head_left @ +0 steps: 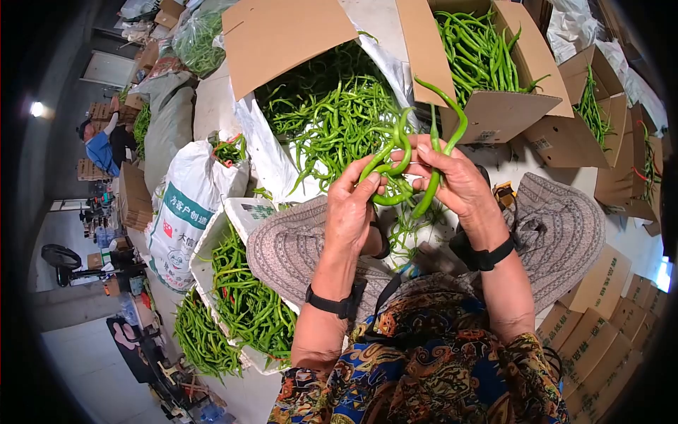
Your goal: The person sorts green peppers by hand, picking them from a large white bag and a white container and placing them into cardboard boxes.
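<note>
My left hand [351,201] is closed around curved green chili peppers [397,141], its thumb and fingers pinching them. Beside it, my right hand [452,177] grips long green peppers [458,126], one curling up past the fingertips and another pointing down. Both hands are held close together over my lap, in front of a big heap of green peppers [346,116]. That heap lies on white plastic sheeting [265,134] under a cardboard flap [286,35]. Some loose peppers hang or lie just below my hands.
An open cardboard box [494,109] of long peppers stands at the upper right, with smaller boxes [575,138] beyond. On the left are a white foam box [205,261] of peppers and a printed white sack [187,205]. Another person [104,148] sits at the far left.
</note>
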{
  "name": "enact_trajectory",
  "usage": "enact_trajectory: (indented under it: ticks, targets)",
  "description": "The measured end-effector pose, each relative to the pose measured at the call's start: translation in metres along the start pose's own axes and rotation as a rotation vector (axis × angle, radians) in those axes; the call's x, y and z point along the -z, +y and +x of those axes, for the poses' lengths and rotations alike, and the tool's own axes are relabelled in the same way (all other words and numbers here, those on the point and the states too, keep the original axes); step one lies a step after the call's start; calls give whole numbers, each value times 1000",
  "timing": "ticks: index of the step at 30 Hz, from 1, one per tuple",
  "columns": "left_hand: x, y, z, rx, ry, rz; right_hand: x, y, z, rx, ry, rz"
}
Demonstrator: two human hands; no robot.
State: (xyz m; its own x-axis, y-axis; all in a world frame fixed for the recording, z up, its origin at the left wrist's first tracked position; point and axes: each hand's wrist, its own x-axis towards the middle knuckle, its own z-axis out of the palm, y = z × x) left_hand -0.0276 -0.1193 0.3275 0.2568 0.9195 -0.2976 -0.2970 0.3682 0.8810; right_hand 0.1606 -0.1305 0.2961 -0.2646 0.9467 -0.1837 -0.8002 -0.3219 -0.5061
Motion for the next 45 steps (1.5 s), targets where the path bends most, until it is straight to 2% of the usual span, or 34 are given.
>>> enact_trajectory:
  ticks: [3, 6, 10, 11, 14, 15, 18, 22, 24, 26, 29, 33, 36, 40, 44, 45]
  targets:
    - [-6, -5, -3, -39, -8, 216, -9, 4, -1, 6, 63, -142]
    - [-13, -13, -7, -222, 68, 620, -13, 2, -1, 0, 106, -397]
    - [-11, -14, -4, -360, 127, 782, -30, 4, -4, 51, 184, -605]
    - [-9, -17, -2, -425, 128, 816, -29, 8, -1, 98, 117, -596]
    - [-12, -15, -3, -164, 202, 444, -18, 2, 2, 5, 234, -558]
    - [-13, -10, -3, -152, 201, 364, -16, -2, 3, 12, 238, -556]
    - [-2, -17, 1, -71, 132, 115, -4, -11, 8, -90, 153, -291]
    - [-4, -10, 0, -117, 106, 276, -8, -13, 11, -132, 164, -326]
    - [-14, -7, 1, -224, 75, 324, -17, -6, 12, -185, 75, -450]
    - [-14, 1, 1, -118, 60, 286, -32, -3, 8, -191, 2, -435]
    - [-3, -12, 7, -124, 44, 74, -27, -2, 12, -214, 68, -514]
    - [11, -18, 9, -93, 75, -49, -30, -23, 7, -23, 230, -528]
    - [14, -15, 8, -58, 112, -325, -28, -47, 3, 117, 301, -478]
    - [14, -12, 5, -54, 88, -318, -37, -48, -1, 22, 293, -631]
    - [8, -12, 1, -99, 71, -284, -37, -19, 10, -97, 284, -778]
    - [6, -15, 1, -122, 53, -262, -55, -15, 9, -105, 267, -761]
